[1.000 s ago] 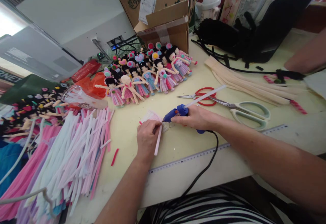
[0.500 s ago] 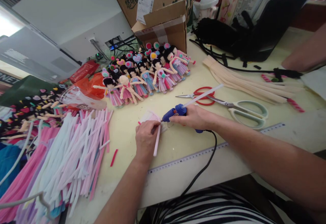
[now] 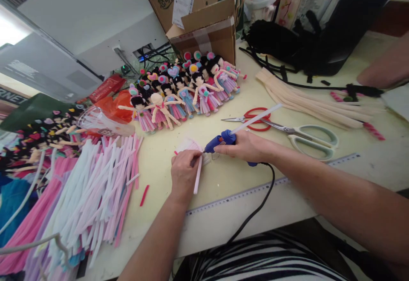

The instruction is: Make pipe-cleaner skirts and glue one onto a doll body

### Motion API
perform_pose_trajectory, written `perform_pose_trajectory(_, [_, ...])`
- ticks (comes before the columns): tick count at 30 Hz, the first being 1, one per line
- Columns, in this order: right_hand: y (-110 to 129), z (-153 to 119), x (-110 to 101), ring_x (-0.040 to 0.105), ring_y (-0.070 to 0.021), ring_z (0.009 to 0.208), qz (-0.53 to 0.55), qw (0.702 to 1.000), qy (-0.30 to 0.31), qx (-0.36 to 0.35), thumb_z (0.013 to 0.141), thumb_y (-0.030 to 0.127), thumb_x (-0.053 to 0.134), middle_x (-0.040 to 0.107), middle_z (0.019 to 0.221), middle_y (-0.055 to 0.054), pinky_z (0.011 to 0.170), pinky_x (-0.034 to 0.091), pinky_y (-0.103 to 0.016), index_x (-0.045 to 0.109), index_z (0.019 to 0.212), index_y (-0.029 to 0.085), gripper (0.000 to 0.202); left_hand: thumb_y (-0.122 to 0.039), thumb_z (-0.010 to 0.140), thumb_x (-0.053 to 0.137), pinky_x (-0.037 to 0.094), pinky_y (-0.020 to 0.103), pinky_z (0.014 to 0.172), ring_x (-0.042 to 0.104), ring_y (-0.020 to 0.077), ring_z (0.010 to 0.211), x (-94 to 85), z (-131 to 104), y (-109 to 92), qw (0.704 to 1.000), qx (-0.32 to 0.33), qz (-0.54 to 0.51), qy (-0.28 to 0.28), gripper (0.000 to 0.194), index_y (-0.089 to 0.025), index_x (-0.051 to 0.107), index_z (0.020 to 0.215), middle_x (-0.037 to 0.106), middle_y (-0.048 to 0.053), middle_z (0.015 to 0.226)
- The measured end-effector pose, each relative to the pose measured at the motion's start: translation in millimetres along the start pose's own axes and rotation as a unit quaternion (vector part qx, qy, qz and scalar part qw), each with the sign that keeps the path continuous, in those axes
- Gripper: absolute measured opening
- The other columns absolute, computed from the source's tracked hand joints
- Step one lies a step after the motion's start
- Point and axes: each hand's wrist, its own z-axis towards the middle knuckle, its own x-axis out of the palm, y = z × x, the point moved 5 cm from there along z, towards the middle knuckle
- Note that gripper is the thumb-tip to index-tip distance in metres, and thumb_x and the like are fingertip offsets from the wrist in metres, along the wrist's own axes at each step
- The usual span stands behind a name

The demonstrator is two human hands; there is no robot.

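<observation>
My right hand is wrapped round a blue hot glue gun, a long white glue stick poking out of its back. The gun's nozzle points left and meets the fingertips of my left hand. Those fingers are closed on a pale pink pipe cleaner that slants down toward me. Behind the left hand lies a fan of pale pink and white strips, partly hidden by the hand. I cannot tell whether the pipe cleaner is joined to it.
Pipe cleaners are heaped at left; finished dolls stand behind. Red-handled scissors, larger pale-green scissors and beige pipe cleaners lie to the right. A ruler runs along the front; the gun's black cord crosses it.
Both hands keep their hold, with the nozzle still at the pipe cleaner. The whole view has shifted slightly; nothing else has visibly moved.
</observation>
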Motion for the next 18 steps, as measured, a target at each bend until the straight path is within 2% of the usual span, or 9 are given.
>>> perform_pose_trajectory(7, [-0.4,-2.0,0.3,0.053,-0.0136,0.053,-0.006,1.0,0.006,0.019,0.079,0.05,0.055,0.063,0.062,0.0,0.043,0.034,-0.023,0.072,0.085,0.023,0.033,-0.022,0.084,0.055,0.042,0.035,0.079,0.065,0.0186,0.081,-0.1,0.0,-0.2,1.0,0.009,0.003,0.011,0.009,-0.023,0.064,0.083,0.072,0.002,0.083])
perform_pose_trajectory(13, [-1.4,-0.7,1.2,0.055,-0.0147,0.06,-0.012,1.0,0.006,0.008,0.079,0.047,0.055,0.064,0.068,0.0,0.05,0.038,-0.023,0.071,0.085,0.021,0.031,-0.019,0.085,0.054,0.041,0.036,0.078,0.064,0.0189,0.081,-2.6,-1.0,-5.1,1.0,0.014,0.011,-0.011,0.011,-0.023,0.063,0.081,0.072,0.002,0.082])
perform_pose_trajectory(18, [-2.3,0.3,1.6,0.056,-0.0161,0.065,-0.012,1.0,0.011,-0.001,0.079,0.047,0.054,0.065,0.07,-0.001,0.054,0.038,-0.024,0.069,0.081,0.021,0.03,-0.016,0.083,0.055,0.04,0.036,0.079,0.063,0.0196,0.082,-2.9,-1.1,-7.5,1.0,0.012,0.01,-0.006,0.01,-0.022,0.064,0.081,0.071,0.002,0.082])
